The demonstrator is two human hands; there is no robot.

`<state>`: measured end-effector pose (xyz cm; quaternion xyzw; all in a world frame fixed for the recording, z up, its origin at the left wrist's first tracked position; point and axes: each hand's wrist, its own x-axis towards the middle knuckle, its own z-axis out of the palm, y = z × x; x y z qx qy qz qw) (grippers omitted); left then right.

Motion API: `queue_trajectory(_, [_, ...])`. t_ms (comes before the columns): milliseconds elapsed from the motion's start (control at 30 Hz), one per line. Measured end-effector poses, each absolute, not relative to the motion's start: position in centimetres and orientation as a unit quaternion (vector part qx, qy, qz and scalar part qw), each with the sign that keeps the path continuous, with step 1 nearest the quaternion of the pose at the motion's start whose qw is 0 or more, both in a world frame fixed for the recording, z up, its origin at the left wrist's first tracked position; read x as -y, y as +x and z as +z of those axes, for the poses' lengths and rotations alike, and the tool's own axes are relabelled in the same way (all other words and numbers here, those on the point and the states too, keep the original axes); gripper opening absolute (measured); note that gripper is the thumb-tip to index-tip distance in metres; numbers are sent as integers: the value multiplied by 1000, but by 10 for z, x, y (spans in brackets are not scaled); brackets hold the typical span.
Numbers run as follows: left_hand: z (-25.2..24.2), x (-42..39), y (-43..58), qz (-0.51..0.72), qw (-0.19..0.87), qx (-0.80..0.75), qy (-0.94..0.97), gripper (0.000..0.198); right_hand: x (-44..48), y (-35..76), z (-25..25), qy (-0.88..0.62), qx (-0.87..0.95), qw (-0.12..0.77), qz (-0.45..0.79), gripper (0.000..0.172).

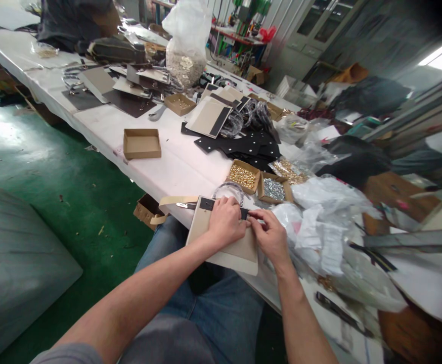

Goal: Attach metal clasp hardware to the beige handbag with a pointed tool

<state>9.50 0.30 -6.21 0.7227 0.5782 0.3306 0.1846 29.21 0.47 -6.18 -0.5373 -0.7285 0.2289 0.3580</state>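
Observation:
A beige flat panel with a black strip along its far edge lies tilted at the table's near edge, partly over my lap. My left hand rests on the panel, its fingers bent over the black strip and gripping there. At the strip's right end, my right hand is closed in a pinch; what sits between its fingertips is too small to make out. Just beyond the strip, a loop of clear-wrapped cord is partly hidden. A tan strap lies left of the panel.
Small cardboard boxes hold gold hardware and silver hardware. Another cardboard box stands farther left. Black strips and beige panels pile up beyond. Plastic bags crowd the right, near a dark-handled tool.

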Motion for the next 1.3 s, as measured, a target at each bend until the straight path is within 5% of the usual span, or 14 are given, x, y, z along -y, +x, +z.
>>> queue_trajectory(633, [-68, -7, 96, 360, 224, -550, 719, 28, -25, 298, -67, -596, 675, 358, 247, 32])
queue_trajectory(900, [-65, -21, 84, 363, 311, -502, 720, 26, -37, 306, -79, -626, 592, 355, 364, 59])
queue_trajectory(1100, [-13, -10, 53, 508, 332, -457, 650, 13, -34, 305, -79, -636, 573, 359, 373, 56])
queue_trajectory(1300, [-11, 25, 6, 505, 307, -543, 596, 18, -23, 307, -64, -635, 597, 385, 303, 45])
